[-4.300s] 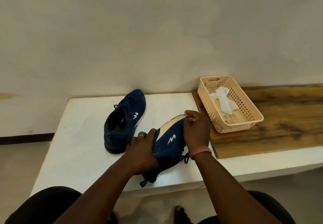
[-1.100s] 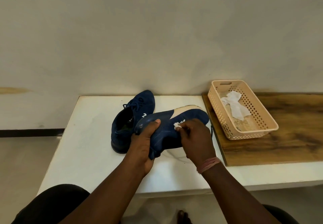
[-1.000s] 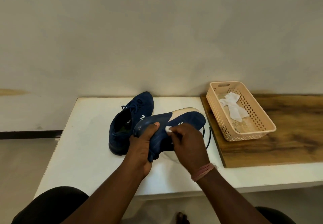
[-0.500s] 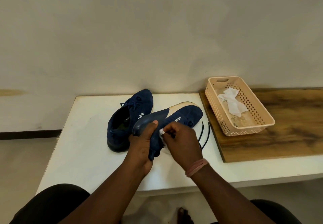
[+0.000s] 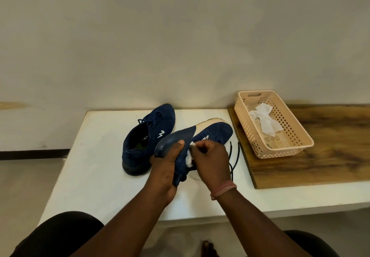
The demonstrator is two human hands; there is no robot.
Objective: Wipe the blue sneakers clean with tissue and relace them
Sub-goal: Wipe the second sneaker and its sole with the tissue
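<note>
Moved: since a second ago the right hand (image 5: 210,160) has slid its wad of white tissue (image 5: 189,157) back along the held shoe, from mid-side toward the heel end by the left thumb; loose laces now trail on the table.
White table (image 5: 96,156): a long white-topped surface against a plain wall, carrying both shoes.
Wooden board (image 5: 330,166): a brown wood-grain slab lying on the table's right part.
Beige basket (image 5: 300,146): a perforated plastic tray standing on the board, with a crumpled white tissue (image 5: 264,120) inside.
Resting blue sneaker (image 5: 148,136): navy fabric, laced, upright on the table just left of the held one, toe toward the wall.
Held blue sneaker (image 5: 212,134): navy fabric with a cream sole, tipped on its side above the table, toe pointing right toward the basket.
Dark laces (image 5: 236,156): two loose strands hanging from the held shoe onto the table.
Left hand (image 5: 166,174): curled round the heel, thumb pressed on top.
Right hand: fingers bunched, pinching the tissue against the shoe's side.
</note>
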